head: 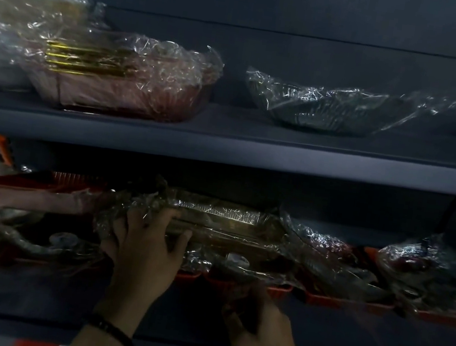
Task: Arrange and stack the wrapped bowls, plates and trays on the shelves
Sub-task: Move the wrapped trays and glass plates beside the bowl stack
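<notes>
- On the lower shelf (28, 294), in the head view, the wrapped gold tray (231, 226) lies lengthwise in the middle, on top of other film-covered pieces.
- The left hand (146, 246) is on the tray's left end, fingers spread over the crinkled film and thumb pressed on the front edge; its grip is closed round that end.
- A dark bracelet (111, 329) sits on the left wrist.
- The right hand (256, 317) is lower, at the front below the tray, with fingers curled among loose film. The picture is dim and blurred there, so I cannot tell whether its grip holds anything.
- Crowding the tray: a wrapped red fluted plate (43, 185) just to its left, a wrapped grey curved piece (44, 243) below that, and a wrapped dark bundle (419, 264) near the right end.
- A row of red trays (349, 302) runs under the pile along the front.
- On the upper shelf (253, 153), a wrapped stack of pink bowls (122, 84) with gold rims stands at the left, and a wrapped dark bowl (326, 110) stands apart to the right.
</notes>
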{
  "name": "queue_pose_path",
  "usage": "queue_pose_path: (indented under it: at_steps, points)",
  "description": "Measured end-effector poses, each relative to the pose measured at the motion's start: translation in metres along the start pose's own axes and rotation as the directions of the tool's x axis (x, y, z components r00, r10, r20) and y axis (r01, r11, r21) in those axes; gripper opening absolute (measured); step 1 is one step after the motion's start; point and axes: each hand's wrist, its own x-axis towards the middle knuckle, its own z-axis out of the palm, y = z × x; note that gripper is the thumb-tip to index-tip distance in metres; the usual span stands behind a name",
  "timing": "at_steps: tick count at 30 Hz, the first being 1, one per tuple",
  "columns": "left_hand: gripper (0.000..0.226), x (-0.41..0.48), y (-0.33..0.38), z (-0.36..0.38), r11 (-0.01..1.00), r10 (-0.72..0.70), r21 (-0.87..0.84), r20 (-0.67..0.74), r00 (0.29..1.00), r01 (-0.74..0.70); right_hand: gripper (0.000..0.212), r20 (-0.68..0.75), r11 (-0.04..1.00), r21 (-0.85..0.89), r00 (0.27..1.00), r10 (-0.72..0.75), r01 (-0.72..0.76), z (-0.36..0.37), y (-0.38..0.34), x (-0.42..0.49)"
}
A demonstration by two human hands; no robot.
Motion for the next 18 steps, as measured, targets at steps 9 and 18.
queue_pose_path:
  at_steps: [9, 18]
  points:
    - [0.021, -0.016, 0.005, -0.008, 0.999, 0.045, 0.004, -0.084, 0.995, -0.044, 0.016, -0.052, 0.998, 0.041, 0.997, -0.048, 0.050, -0.006, 0.001, -0.004]
    - [0.023, -0.083, 0.031, -0.032, 0.992, 0.084, -0.080, -0.186, 0.979, -0.100, 0.074, -0.063, 0.946, 0.110, 0.952, -0.299, 0.304, -0.011, -0.020, -0.030]
